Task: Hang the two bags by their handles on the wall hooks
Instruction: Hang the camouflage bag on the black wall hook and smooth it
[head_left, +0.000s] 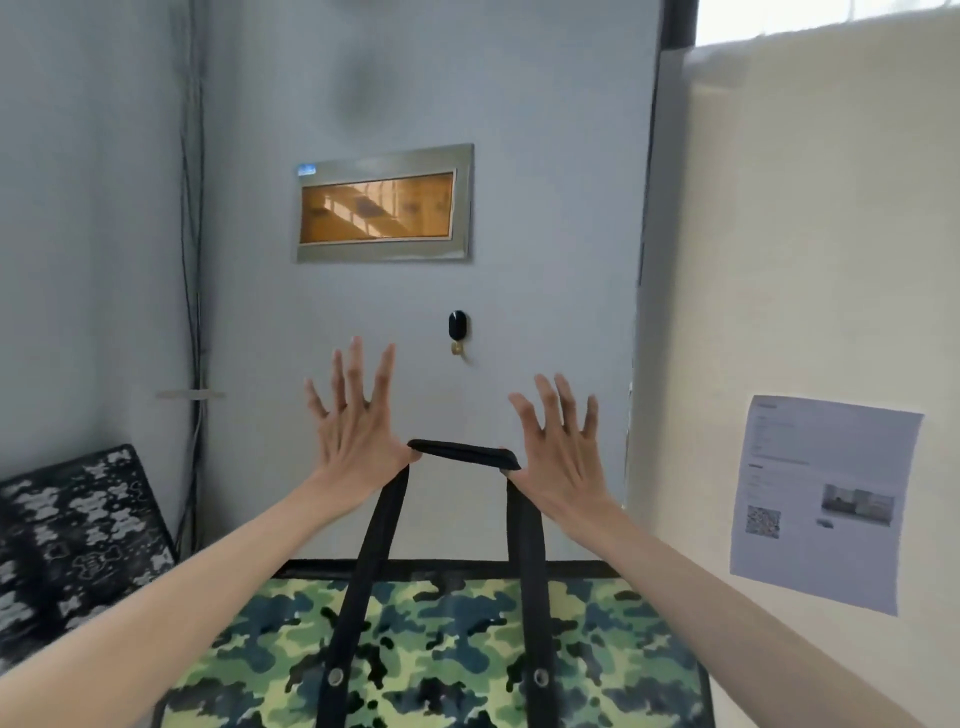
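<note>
A green camouflage bag (441, 639) with black straps hangs in front of me at the bottom centre. Its black handle (462, 451) is stretched level between my two thumbs. My left hand (353, 421) holds the handle's left end and my right hand (561, 441) its right end, and the fingers of both are spread wide and point up. A black wall hook with a brass tip (457, 332) sits on the grey door just above and between my hands, with nothing on it. A second bag (78, 530), black with a white pattern, lies at the lower left. Only one hook shows.
A metal-framed amber window (384, 205) is set in the door above the hook. Dark cables (195, 312) run down the corner on the left. On the cream wall to the right hangs a printed sheet (821, 499).
</note>
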